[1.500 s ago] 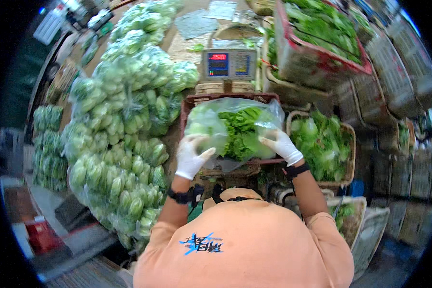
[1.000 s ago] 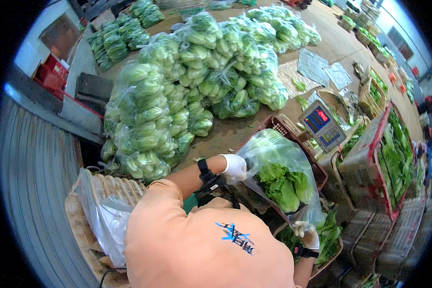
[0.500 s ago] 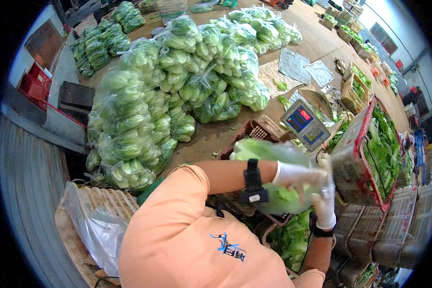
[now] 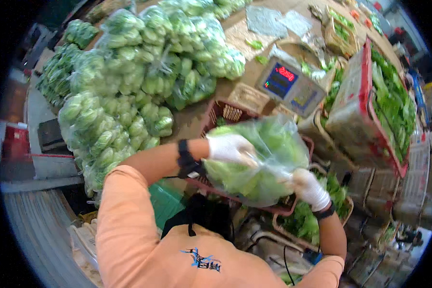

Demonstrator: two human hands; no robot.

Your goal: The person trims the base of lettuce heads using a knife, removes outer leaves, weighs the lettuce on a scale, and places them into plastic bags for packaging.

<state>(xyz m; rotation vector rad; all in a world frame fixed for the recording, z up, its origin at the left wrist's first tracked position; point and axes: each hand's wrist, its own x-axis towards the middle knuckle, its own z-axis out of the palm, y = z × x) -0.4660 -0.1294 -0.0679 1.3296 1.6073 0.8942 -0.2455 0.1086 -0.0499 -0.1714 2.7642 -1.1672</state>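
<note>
A clear plastic bag (image 4: 278, 139) full of green leafy lettuce rests in front of me over a dark red crate (image 4: 216, 117). The film is drawn together into creases at the middle of its top. My left hand (image 4: 231, 149), in a white glove, is closed on the gathered film from the left. From the right, my white-gloved right hand (image 4: 308, 186) pinches a stretched part of the same bag. Just beyond the bag, a weighing scale's display (image 4: 290, 86) shows lit red digits.
Many bagged bundles of greens (image 4: 144, 72) are piled at the left and far left. A red-rimmed crate (image 4: 367, 101) of lettuce stands to the right. Below my right hand sits another lettuce crate (image 4: 302, 223). Flat sheets (image 4: 266, 21) lie on the floor beyond.
My hands, crossed close together and blurred before, are now apart on either side of the gathered film. The bag sits lower and nearer, and the view has shifted. The display digits differ.
</note>
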